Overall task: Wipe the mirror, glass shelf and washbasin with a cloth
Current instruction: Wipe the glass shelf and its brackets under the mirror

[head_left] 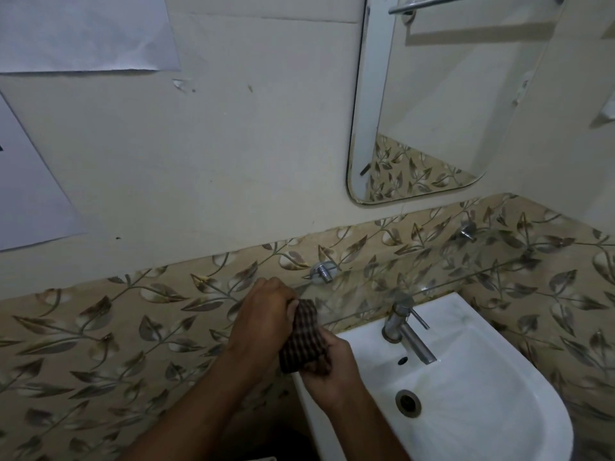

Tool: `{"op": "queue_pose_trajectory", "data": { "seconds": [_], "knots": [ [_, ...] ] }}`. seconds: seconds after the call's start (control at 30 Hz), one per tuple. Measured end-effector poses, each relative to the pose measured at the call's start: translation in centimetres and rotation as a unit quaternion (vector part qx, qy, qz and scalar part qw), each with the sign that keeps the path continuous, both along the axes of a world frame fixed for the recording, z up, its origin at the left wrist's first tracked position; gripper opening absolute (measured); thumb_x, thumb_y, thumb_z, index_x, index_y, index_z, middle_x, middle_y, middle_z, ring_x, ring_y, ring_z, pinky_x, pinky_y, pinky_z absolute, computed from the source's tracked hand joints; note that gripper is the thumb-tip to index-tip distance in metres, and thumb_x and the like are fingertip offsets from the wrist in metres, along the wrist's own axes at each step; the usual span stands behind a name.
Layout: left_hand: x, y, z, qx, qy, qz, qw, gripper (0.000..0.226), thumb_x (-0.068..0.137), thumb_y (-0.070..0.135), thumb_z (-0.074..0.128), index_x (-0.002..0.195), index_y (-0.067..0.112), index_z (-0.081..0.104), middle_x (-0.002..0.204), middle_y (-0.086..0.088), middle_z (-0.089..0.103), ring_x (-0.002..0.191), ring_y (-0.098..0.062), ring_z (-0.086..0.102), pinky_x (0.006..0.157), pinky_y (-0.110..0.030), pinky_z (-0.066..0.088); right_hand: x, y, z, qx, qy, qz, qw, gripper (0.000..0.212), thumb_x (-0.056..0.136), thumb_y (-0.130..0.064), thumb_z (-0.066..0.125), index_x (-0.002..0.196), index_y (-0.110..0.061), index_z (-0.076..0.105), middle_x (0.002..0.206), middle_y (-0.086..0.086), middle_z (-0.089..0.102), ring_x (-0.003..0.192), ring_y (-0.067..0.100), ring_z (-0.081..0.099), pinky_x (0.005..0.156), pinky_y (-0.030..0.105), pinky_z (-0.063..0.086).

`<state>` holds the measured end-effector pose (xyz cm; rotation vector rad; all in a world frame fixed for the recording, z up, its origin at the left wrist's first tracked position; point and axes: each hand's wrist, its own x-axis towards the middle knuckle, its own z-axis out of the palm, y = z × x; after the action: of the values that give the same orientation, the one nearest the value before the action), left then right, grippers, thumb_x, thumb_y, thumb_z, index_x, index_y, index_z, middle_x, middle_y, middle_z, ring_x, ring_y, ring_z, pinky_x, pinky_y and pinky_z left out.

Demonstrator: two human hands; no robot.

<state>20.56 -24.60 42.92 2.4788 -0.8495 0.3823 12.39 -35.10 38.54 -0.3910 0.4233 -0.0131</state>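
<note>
So, a dark checked cloth (303,337) is gripped by both hands at once, just off the left rim of the washbasin (466,394). The upper end of the cloth is clutched by the left hand (266,314), fingers curled round it, up near the left end of the glass shelf (382,291). The lower end is bunched in the right hand (332,364), also curled tight on it, right over the basin's left edge. The cloth is held up between the two hands and whether it touches the basin rim can't be told. The glass shelf is mounted above the basin on the leaf-patterned tiles (116,327), carried by a chrome bracket (321,271) above the basin's left side and a second one further right. A chrome tap (409,331) is seen at the back of the basin, spout pointing down over the bowl, with the drain (407,402) in front of it and a small overflow hole between them. The mirror (432,104) is hung well above the basin on the plain wall, leaf tiles and a towel rail reflected in it. Far left of the basin, up on the wall, two sheets of paper (83,31) are stuck.
</note>
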Motion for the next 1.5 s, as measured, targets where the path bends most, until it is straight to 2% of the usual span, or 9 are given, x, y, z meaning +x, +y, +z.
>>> {"op": "queue_pose_trajectory", "data": {
  "seconds": [0.2, 0.33, 0.53, 0.73, 0.83, 0.93, 1.1, 1.3, 1.5],
  "knots": [
    [-0.5, -0.4, 0.8, -0.018, 0.004, 0.004, 1.000, 0.015, 0.089, 0.016, 0.063, 0.080, 0.017, 0.074, 0.083, -0.001, 0.062, 0.083, -0.017, 0.052, 0.073, -0.032, 0.046, 1.0, -4.2, -1.0, 0.043, 0.002, -0.114, 0.993, 0.033, 0.058, -0.003, 0.085, 0.084, -0.001, 0.065, 0.072, 0.014, 0.049, 0.057, 0.022, 0.047, 0.054, 0.034, 0.050],
    [-0.2, -0.2, 0.4, -0.033, 0.028, 0.032, 0.999, 0.019, 0.084, 0.014, 0.069, 0.065, 0.017, 0.072, 0.071, 0.002, 0.061, 0.069, -0.011, 0.054, 0.065, -0.028, 0.048, 0.1, -6.7, -1.7, 0.070, 0.002, -0.164, 0.984, 0.024, 0.100, -0.016, 0.049, 0.104, -0.002, 0.068, 0.086, 0.018, 0.067, 0.079, 0.025, 0.062, 0.070, 0.035, 0.062],
    [-0.4, -2.8, 1.0, -0.047, 0.063, 0.030, 0.996, 0.033, 0.077, 0.026, 0.080, 0.050, 0.017, 0.063, 0.055, 0.004, 0.057, 0.055, -0.007, 0.051, 0.053, -0.019, 0.036, 0.8, -4.3, -1.7, -0.019, 0.012, -0.089, 0.996, 0.028, 0.079, -0.009, 0.055, 0.095, 0.008, 0.072, 0.083, 0.023, 0.064, 0.075, 0.029, 0.057, 0.074, 0.037, 0.052],
    [0.1, -5.3, 0.5, -0.045, 0.087, 0.040, 0.994, 0.032, 0.073, 0.039, 0.082, 0.055, 0.020, 0.064, 0.055, 0.009, 0.060, 0.050, 0.000, 0.055, 0.051, -0.018, 0.047, 2.3, -10.3, -0.4, 0.039, 0.092, -0.194, 0.976, 0.032, 0.104, -0.015, 0.036, 0.085, -0.008, 0.061, 0.066, 0.011, 0.054, 0.065, 0.021, 0.045, 0.070, 0.030, 0.041],
    [0.1, -6.7, 0.4, -0.050, 0.090, 0.028, 0.994, 0.023, 0.076, 0.034, 0.080, 0.062, 0.021, 0.067, 0.064, 0.011, 0.059, 0.058, 0.002, 0.052, 0.053, -0.018, 0.042, 1.3, -13.6, 0.8, 0.032, 0.070, -0.251, 0.965, 0.042, 0.103, -0.039, 0.043, 0.113, -0.005, 0.066, 0.088, 0.016, 0.065, 0.084, 0.028, 0.059, 0.095, 0.037, 0.049],
    [-0.2, -8.2, 0.4, -0.049, 0.056, -0.011, 0.997, 0.005, 0.078, 0.028, 0.078, 0.079, 0.026, 0.074, 0.081, 0.010, 0.064, 0.075, -0.005, 0.056, 0.067, -0.021, 0.049, 0.3, -15.0, 0.5, 0.028, 0.049, -0.250, 0.967, 0.074, 0.092, -0.063, 0.049, 0.139, -0.005, 0.054, 0.128, 0.022, 0.062, 0.122, 0.037, 0.057, 0.118, 0.044, 0.032],
    [0.4, -11.3, 0.2, -0.052, 0.039, -0.063, 0.996, 0.019, 0.078, 0.032, 0.077, 0.096, 0.028, 0.074, 0.093, 0.008, 0.067, 0.089, -0.014, 0.058, 0.082, -0.031, 0.049, -1.9, -10.3, 1.1, -0.006, 0.001, -0.126, 0.992, 0.088, 0.088, -0.073, 0.043, 0.123, 0.005, 0.066, 0.130, 0.029, 0.061, 0.112, 0.042, 0.065, 0.094, 0.049, 0.055],
    [1.2, -13.9, 0.6, -0.051, 0.059, -0.072, 0.994, 0.011, 0.086, 0.030, 0.071, 0.093, 0.024, 0.077, 0.094, 0.004, 0.067, 0.090, -0.017, 0.059, 0.081, -0.034, 0.050, 0.2, -12.4, 1.6, -0.003, -0.041, -0.092, 0.995, 0.098, 0.086, -0.079, 0.041, 0.132, 0.006, 0.058, 0.138, 0.030, 0.054, 0.134, 0.043, 0.048, 0.119, 0.050, 0.029],
    [1.4, -15.3, 0.3, -0.052, 0.075, -0.084, 0.992, 0.012, 0.083, 0.027, 0.074, 0.093, 0.021, 0.077, 0.090, 0.002, 0.066, 0.078, -0.014, 0.060, 0.072, -0.032, 0.053, 0.2, -16.8, 0.6, 0.012, -0.064, -0.174, 0.983, 0.101, 0.076, -0.076, 0.058, 0.137, 0.004, 0.050, 0.139, 0.031, 0.053, 0.133, 0.046, 0.047, 0.117, 0.055, 0.030]
  ]
}}
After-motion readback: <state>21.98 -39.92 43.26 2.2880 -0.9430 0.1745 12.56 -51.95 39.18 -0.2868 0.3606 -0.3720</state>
